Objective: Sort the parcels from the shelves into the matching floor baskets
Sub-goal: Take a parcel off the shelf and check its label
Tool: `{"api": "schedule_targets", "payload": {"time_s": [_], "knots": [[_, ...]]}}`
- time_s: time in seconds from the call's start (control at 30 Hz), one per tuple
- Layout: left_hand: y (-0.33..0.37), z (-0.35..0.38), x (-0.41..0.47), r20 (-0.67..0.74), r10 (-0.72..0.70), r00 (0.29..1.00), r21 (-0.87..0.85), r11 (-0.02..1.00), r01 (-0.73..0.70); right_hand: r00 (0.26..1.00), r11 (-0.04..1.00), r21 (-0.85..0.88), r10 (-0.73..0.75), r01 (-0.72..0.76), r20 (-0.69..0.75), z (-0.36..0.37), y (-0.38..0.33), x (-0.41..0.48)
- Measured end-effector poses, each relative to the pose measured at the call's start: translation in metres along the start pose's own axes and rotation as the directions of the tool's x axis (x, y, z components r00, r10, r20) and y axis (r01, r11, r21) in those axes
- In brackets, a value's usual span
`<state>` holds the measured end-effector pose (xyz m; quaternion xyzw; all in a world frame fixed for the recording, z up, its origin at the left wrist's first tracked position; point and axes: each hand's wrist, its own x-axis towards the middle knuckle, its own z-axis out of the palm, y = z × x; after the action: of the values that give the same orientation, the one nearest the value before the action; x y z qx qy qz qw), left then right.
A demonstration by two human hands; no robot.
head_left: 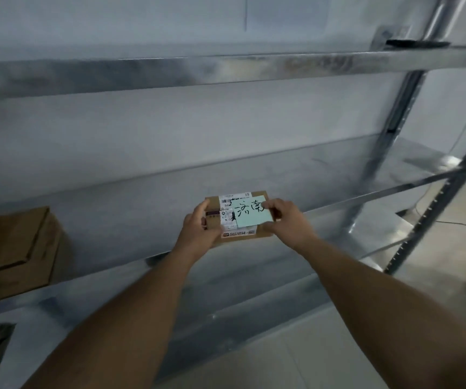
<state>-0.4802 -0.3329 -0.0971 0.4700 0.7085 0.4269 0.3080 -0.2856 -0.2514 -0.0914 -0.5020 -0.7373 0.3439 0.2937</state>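
Note:
A small brown cardboard parcel (262,234) is held over the middle metal shelf (130,217), both hands on it. It carries a white shipping label and a pale green note (251,216) with black handwritten characters. My left hand (199,227) grips its left end, thumb on top. My right hand (286,220) pinches its right end, fingers over the edge of the green note. No floor basket is in view.
A larger brown cardboard box (15,248) sits at the left end of the same shelf. An upper shelf (226,70) runs across above, with a dark flat object (417,42) at its right end. Slotted steel uprights (434,203) stand at right, tiled floor (296,355) below.

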Motion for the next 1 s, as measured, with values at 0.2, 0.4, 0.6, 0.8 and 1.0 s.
{"api": "schedule_targets", "payload": {"time_s": [0.2, 0.4, 0.6, 0.8, 1.0], "knots": [[0.063, 0.124, -0.011, 0.121, 0.099, 0.988, 0.002, 0.995, -0.100, 0.988, 0.997, 0.043, 0.072, -0.066, -0.140, -0.111, 0.084, -0.035], [0.118, 0.243, -0.028, 0.204, 0.242, 0.949, -0.034, 0.970, -0.240, 0.961, 0.990, -0.091, 0.081, -0.109, -0.263, -0.210, 0.157, -0.081], [0.163, 0.338, -0.047, 0.342, 0.327, 0.881, -0.070, 0.944, -0.323, 0.913, 0.980, -0.023, 0.175, -0.197, -0.368, -0.290, 0.216, -0.126], [0.207, 0.425, -0.058, 0.492, 0.410, 0.768, -0.113, 0.905, -0.411, 0.827, 0.955, 0.134, 0.297, -0.266, -0.477, -0.351, 0.269, -0.172], [0.232, 0.516, -0.065, 0.642, 0.407, 0.650, -0.148, 0.897, -0.416, 0.736, 0.910, 0.150, 0.403, -0.387, -0.543, -0.401, 0.316, -0.208]]}}
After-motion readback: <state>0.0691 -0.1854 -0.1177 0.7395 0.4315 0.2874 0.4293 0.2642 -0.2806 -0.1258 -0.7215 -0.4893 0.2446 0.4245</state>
